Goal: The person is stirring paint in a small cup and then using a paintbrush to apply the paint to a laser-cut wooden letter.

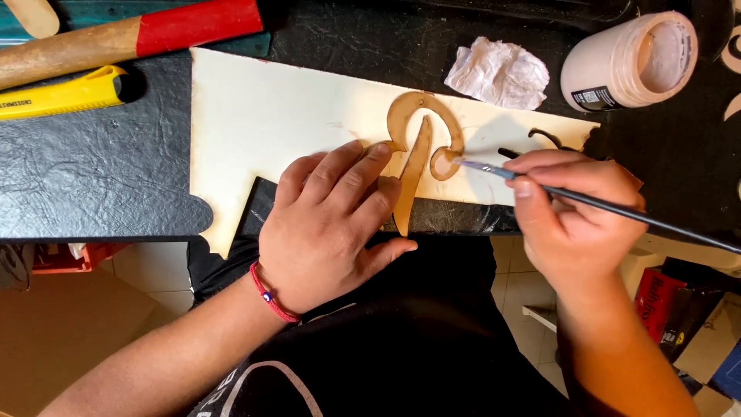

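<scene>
Left hand (328,224) hides cutout (421,147) edge; brush (594,201) handle cropped right

black table (100,177), cream board (262,116), open jar (629,58), crumpled tissue (498,73)

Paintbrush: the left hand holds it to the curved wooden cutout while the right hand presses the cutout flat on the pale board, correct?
Hands are swapped. The head view shows the right hand holding the paintbrush to the wooden cutout, while the left hand presses it on the pale board.
</scene>
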